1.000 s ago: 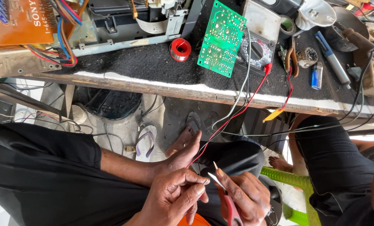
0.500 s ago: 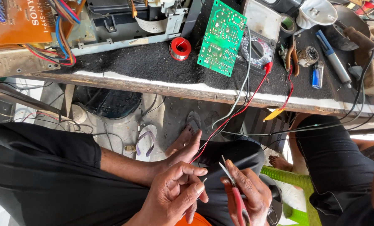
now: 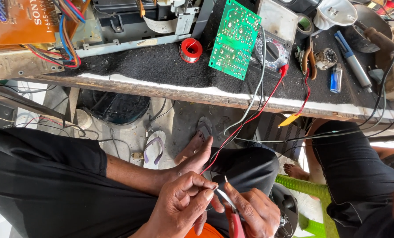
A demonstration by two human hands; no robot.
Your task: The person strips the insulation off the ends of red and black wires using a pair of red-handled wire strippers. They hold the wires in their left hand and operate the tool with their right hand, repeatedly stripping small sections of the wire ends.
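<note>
My left hand (image 3: 183,207) is low in my lap, thumb and fingertips pinched on the end of a thin red wire (image 3: 245,125). That wire rises to a red probe plug (image 3: 284,69) on the bench. My right hand (image 3: 256,213) is beside the left, closed around a red-handled cutter (image 3: 235,220). Its metal jaws (image 3: 223,194) point up-left and meet the left fingertips at the wire's end. A grey wire (image 3: 255,99) runs beside the red one from the green circuit board (image 3: 234,39).
The bench edge (image 3: 161,90) carries a red solder spool (image 3: 190,49), a meter (image 3: 274,44), pliers (image 3: 309,57), a blue lighter (image 3: 336,77), a blue pen (image 3: 351,57) and an orange board (image 3: 16,20). Another person's leg (image 3: 355,172) and a green stool (image 3: 300,185) are at right. Sandals (image 3: 155,147) lie below.
The cutter's jaws have tilted and drawn in against my left fingertips. My left fingers have curled tighter on the wire end. Both hands stay in my lap.
</note>
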